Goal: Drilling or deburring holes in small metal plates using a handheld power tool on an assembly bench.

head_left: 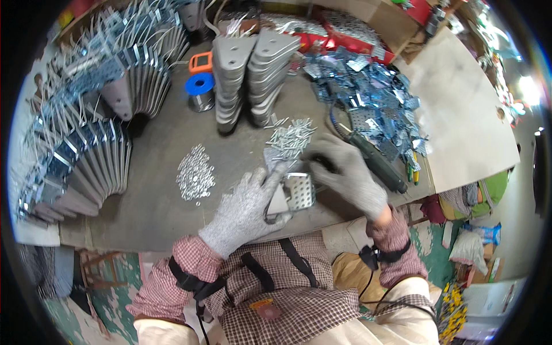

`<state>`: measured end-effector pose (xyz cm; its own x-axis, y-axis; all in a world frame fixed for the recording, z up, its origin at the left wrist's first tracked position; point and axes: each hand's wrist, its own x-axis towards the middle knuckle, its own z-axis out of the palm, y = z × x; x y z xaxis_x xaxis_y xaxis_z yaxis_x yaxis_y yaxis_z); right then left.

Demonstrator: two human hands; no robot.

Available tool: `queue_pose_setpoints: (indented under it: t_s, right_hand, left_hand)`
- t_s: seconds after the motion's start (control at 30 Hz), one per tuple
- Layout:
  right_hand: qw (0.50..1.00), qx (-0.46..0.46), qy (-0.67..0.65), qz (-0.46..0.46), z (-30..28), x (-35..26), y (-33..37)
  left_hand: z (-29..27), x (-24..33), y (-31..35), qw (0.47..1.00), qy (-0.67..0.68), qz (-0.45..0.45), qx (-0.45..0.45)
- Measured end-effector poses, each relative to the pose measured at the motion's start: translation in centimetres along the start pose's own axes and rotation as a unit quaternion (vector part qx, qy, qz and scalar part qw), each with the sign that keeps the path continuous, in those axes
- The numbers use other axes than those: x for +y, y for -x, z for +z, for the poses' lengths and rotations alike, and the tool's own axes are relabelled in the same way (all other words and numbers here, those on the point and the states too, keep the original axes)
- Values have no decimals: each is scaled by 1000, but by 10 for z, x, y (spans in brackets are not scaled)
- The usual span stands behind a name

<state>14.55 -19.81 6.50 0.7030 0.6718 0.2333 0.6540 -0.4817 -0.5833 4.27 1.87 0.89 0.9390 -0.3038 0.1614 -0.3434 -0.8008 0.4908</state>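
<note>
My left hand point(244, 207), in a grey knit glove, grips a grey metal bracket point(278, 201) at the table's near edge. Against the bracket's right side sits a shiny perforated plate point(301, 191). Just above and to the right, my gloved right hand point(348, 175) has its fingers curled in, thumb toward forefinger; whatever they hold is too small or blurred to make out. Beyond the bracket lies a heap of silver screws point(292, 138). Left of my left hand is a pile of small silver nuts point(195, 174).
Stacked grey brackets point(233, 75) stand beyond the screws, beside a blue solder spool point(199, 84). Rows of brackets with white wires point(95, 155) fill the left. Bluish perforated plates point(368, 98) are heaped at right, near a dark green corded hand tool point(376, 161) and a cardboard sheet point(460, 115).
</note>
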Motion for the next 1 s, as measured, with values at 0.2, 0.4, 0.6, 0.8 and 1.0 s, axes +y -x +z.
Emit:
queue_pose_setpoints:
  t_s: [0.2, 0.4, 0.6, 0.8, 1.0]
  right_hand:
    - [999, -8, -41, 17, 41, -14, 58]
    - [963, 135, -155, 173, 37, -4, 67]
    - [976, 151, -92, 125, 41, -11, 58]
    - [992, 98, 46, 67, 47, -4, 53]
    - [989, 125, 74, 29, 30, -9, 44]
  left_hand:
    - [4, -1, -3, 999, -35, 0, -21]
    - [10, -1, -2, 999, -16, -7, 32]
    - [3, -5, -7, 999, -23, 24, -11]
    - [5, -7, -8, 1000, -12, 25, -12]
    - [6, -8, -5, 999, -24, 20, -10]
